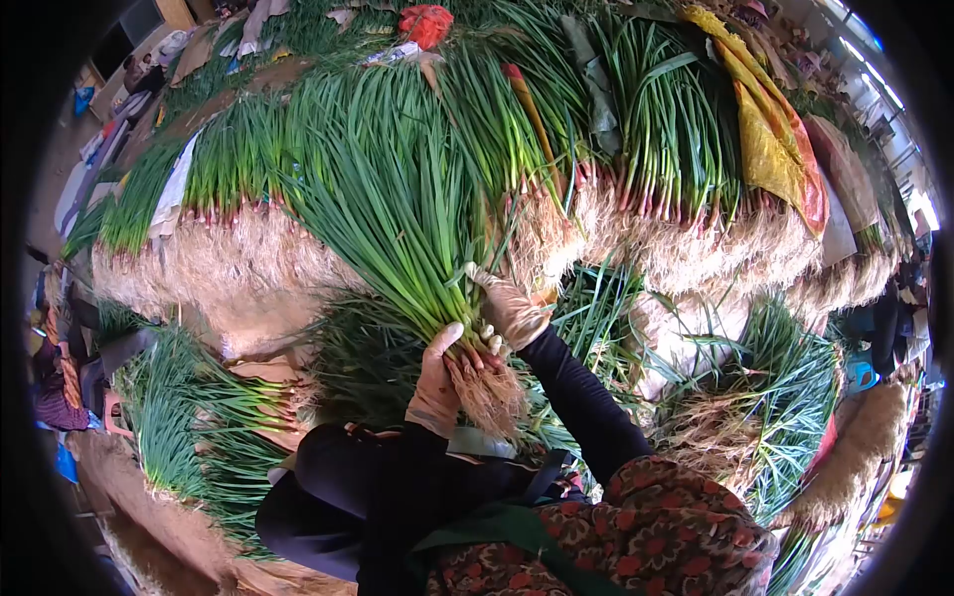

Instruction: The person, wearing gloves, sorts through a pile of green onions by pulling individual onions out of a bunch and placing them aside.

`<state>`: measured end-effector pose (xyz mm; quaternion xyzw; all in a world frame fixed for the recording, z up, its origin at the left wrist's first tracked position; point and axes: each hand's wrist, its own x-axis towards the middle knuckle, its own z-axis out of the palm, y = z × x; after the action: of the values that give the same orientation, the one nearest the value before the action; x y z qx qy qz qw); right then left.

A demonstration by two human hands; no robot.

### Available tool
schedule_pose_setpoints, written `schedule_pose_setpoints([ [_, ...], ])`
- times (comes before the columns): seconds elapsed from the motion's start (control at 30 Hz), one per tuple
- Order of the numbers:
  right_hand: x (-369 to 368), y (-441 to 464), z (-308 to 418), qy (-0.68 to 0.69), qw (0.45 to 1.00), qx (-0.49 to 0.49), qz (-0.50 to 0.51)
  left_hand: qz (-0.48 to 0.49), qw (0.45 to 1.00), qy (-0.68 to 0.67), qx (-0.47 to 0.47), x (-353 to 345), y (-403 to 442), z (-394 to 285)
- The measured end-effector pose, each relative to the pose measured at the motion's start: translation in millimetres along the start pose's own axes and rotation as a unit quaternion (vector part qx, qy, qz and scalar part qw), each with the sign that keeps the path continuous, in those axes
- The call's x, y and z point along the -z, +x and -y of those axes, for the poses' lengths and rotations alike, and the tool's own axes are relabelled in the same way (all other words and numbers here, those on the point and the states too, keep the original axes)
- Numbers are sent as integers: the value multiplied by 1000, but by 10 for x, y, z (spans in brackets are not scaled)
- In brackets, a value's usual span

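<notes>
A thick bunch of green garlic (412, 263) is held in front of me, its long flat leaves fanning up and to the left. Its reddish stem bases and pale stringy roots (492, 402) hang toward my lap. My left hand (437, 382), in a pale glove, is closed around the stems just above the roots, thumb on top. From the right, my right hand (509, 310), gloved too, wraps the same stems slightly higher, and some of its fingertips show beside the left thumb. Behind the bunch stands a long row of more green garlic (238, 164), roots facing me.
A yellow-orange sack (770, 124) drapes over the row at right, and a red net bundle (425, 26) lies at the back. Loose green garlic piles lie at left (179, 417) and right (785, 397). A white sack (686, 333) sits right of my arm. People are at the far left edge.
</notes>
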<state>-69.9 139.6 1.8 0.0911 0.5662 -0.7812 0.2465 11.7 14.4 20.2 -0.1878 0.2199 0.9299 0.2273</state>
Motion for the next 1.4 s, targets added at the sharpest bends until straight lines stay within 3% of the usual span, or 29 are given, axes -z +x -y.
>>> schedule_pose_setpoints([
  [0.1,-31,170,-182,19,995,94,-38,19,998,-44,-36,-43,-8,8],
  [0.2,163,-133,-206,225,967,-85,85,23,995,-92,-38,-143,-137,-36],
  [0.3,146,-111,-396,268,958,-82,53,17,996,-69,-46,77,-67,-8],
  [0.33,136,-110,-437,289,952,-101,3,19,996,-71,-51,174,-2,16],
  [0.37,144,-148,-397,278,951,-133,18,20,995,-73,-59,212,30,6],
  [0.4,73,-209,-265,158,984,-80,-8,-15,996,-57,-68,20,-29,17],
  [0.43,4,-284,-148,37,998,-29,-34,67,995,-16,-72,167,19,5],
  [0.47,-6,-259,-14,-98,994,39,-5,33,998,6,-44,131,-8,-18],
  [0.5,-77,-126,26,-153,983,92,-39,0,999,30,-13,77,-31,-34],
  [0.6,-55,285,36,-219,966,136,10,-45,999,23,10,-19,-43,7],
  [0.67,-42,324,-65,-116,980,161,0,-28,1000,11,-1,-144,-114,-43],
  [0.73,-41,268,-208,81,982,168,-18,-28,999,-10,-23,-96,-81,-21],
  [0.8,-52,211,-225,287,951,58,-102,-24,999,-3,-27,-2,-39,-20],
  [0.83,-6,154,-213,364,930,23,-48,-21,999,2,-25,63,-15,-18],
  [0.87,120,252,-304,482,867,21,121,63,998,11,-29,335,125,1],
  [0.9,194,330,-306,575,766,19,287,37,998,8,-58,300,113,16],
  [0.93,217,459,-304,539,751,53,377,11,996,5,-88,266,92,37],
  [0.97,244,524,-237,530,755,80,378,-16,993,1,-118,214,29,56],
  [1.03,589,715,-39,525,797,145,262,109,961,-187,-170,-142,-337,59],
  [1.07,889,859,73,491,819,181,233,159,959,-204,-116,-63,-397,-25],
  [1.1,1144,957,90,422,834,215,283,210,950,-220,-64,23,-429,-124],
  [1.13,835,489,391,277,950,140,-31,237,933,-266,-45,95,-402,-122],
  [1.17,575,278,480,97,986,120,-62,218,938,-265,-50,60,-398,-118],
  [1.23,154,-274,496,-117,993,12,32,184,945,-264,-64,-55,-368,-89],
  [1.27,41,-383,241,-251,953,-71,154,149,960,-221,-86,26,-321,-82],
  [1.33,193,-40,-553,-281,928,144,200,74,982,-128,-119,188,-238,-65],
  [1.37,155,-220,-444,-309,931,143,133,67,982,-140,-112,125,-264,-79],
  [1.4,702,31,-755,-298,929,135,173,60,981,-151,-106,62,-288,-93],
])
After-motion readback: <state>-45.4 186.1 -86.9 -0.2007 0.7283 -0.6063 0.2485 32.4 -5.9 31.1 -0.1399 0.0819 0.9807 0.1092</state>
